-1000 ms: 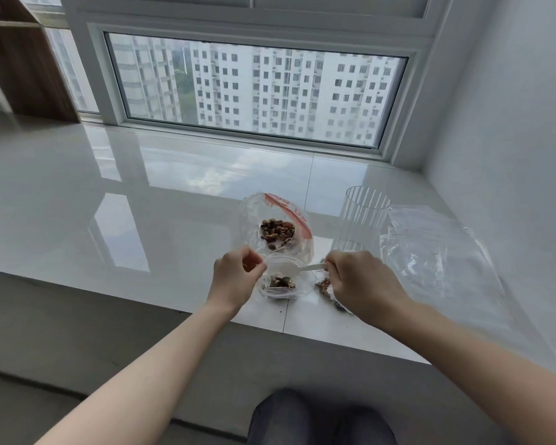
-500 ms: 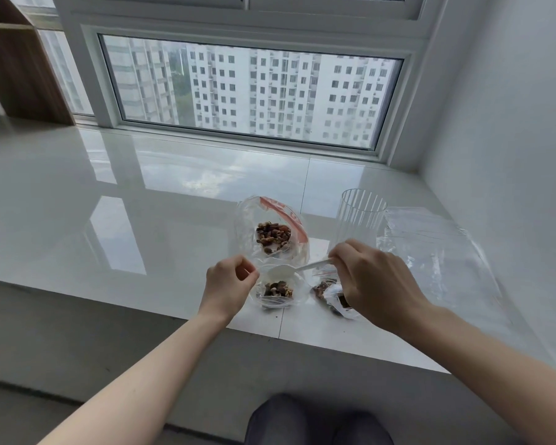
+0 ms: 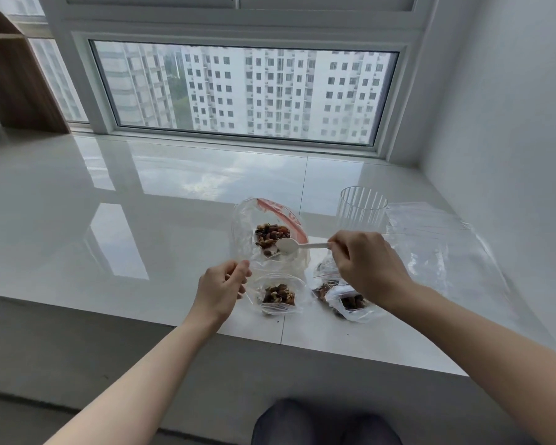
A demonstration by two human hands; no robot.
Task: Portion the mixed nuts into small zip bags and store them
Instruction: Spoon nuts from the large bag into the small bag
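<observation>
On the sill (image 3: 142, 220), the large nut bag (image 3: 267, 232) stands behind a small zip bag (image 3: 278, 295), with more small bags (image 3: 347, 300) to the right (partly under the right hand (image 3: 369, 268)), and a ribbed cup (image 3: 361, 210) and flat bags (image 3: 437, 248) farther right.

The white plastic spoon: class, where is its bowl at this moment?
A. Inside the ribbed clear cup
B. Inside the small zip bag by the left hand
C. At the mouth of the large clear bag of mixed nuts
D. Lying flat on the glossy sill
C: the white plastic spoon, pinched by the right hand, has its bowl at the large clear bag of mixed nuts.
</observation>
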